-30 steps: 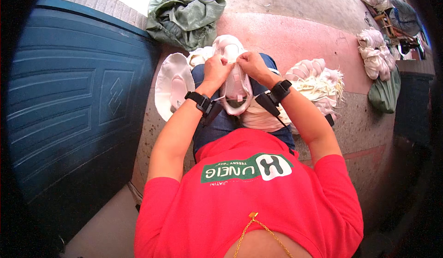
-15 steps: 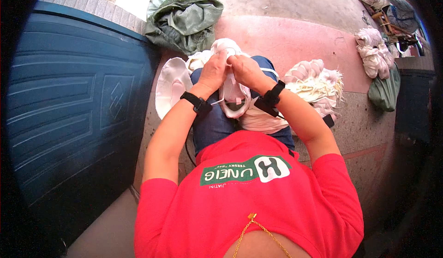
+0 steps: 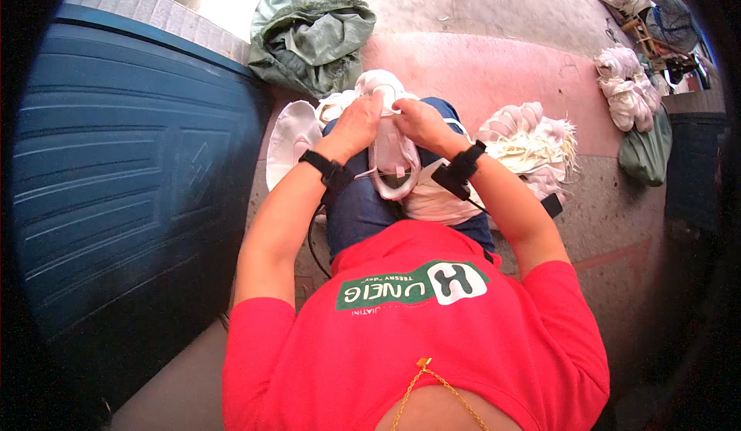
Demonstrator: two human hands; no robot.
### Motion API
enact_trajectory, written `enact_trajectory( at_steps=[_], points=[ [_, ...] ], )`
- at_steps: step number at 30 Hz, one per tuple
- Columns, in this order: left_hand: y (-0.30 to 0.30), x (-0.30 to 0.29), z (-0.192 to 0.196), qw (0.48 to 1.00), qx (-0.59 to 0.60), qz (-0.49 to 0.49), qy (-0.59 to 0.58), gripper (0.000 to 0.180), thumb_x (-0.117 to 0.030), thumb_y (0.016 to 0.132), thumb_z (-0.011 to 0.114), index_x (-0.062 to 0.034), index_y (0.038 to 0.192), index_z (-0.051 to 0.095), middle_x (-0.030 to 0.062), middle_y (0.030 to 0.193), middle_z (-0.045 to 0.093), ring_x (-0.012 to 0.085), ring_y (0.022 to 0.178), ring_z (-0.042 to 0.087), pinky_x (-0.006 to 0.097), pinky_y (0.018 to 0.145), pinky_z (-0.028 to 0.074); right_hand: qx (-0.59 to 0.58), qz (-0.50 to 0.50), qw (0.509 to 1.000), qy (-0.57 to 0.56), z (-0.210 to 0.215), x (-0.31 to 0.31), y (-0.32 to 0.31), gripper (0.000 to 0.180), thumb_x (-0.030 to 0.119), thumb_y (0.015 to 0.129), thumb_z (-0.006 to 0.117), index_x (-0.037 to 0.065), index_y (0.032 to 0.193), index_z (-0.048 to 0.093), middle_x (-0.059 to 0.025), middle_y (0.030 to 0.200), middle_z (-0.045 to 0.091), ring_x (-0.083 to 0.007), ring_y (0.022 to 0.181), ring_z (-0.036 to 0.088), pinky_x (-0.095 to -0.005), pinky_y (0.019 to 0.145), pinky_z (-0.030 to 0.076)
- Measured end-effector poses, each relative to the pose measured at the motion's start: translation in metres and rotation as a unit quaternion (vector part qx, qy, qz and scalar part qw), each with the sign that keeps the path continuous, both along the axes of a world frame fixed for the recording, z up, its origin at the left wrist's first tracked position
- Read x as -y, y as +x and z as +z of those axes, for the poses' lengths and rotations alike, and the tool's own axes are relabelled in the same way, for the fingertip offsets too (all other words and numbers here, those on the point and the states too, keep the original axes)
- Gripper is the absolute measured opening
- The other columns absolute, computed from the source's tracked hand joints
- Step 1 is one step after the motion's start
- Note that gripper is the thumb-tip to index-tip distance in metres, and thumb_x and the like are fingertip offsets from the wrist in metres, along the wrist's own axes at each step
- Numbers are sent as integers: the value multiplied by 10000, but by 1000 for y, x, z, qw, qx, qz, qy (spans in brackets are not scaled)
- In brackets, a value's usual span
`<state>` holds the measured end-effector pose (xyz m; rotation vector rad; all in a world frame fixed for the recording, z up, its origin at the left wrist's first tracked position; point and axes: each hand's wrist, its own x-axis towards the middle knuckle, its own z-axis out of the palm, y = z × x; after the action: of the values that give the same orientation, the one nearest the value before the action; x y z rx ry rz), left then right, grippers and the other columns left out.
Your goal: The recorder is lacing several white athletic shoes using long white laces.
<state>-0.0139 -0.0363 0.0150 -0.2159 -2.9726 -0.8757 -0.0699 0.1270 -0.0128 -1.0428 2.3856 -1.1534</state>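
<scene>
A pale pink-white shoe upper (image 3: 394,153) lies across my lap, its opening toward me and its rounded white toe pointing away. My left hand (image 3: 358,126) is closed on its left edge, near the front. Just across from it, my right hand (image 3: 424,126) has its fingers bent in a pinch over the right side. Whatever is between those fingertips is too small to make out. A thin white lace (image 3: 364,174) sticks out to the left of the shoe opening. Other white pieces (image 3: 332,107) lie beyond my left hand.
A white slipper-like piece (image 3: 293,141) lies by my left knee, next to a blue panelled door (image 3: 116,153). Bundled pale uppers (image 3: 525,134) sit at my right. A crumpled green sack (image 3: 312,37) stands ahead; more bundles (image 3: 625,91) rest on a green bag (image 3: 647,153) farther right.
My right hand has shifted slightly right and apart from my left hand, which stays at the shoe. The view has shifted slightly.
</scene>
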Motion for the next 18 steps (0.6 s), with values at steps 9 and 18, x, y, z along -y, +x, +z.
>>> enact_trajectory(
  at_steps=[9,18],
  points=[
    [148,254,107,839,8,304,-451,209,-109,706,427,10,593,557,189,645,558,376,653,534,458,566,399,274,-83,958,-21,48,-151,-55,274,217,782,592,27,979,584,28,674,520,-57,581,462,-194,489,373],
    [360,426,168,568,-276,650,423,168,-142,841,438,1,899,505,106,906,513,275,827,526,408,689,458,359,-284,671,-583,97,-379,-94,309,24,844,452,12,1153,458,-26,735,499,-102,615,436,-241,638,416]
  ],
)
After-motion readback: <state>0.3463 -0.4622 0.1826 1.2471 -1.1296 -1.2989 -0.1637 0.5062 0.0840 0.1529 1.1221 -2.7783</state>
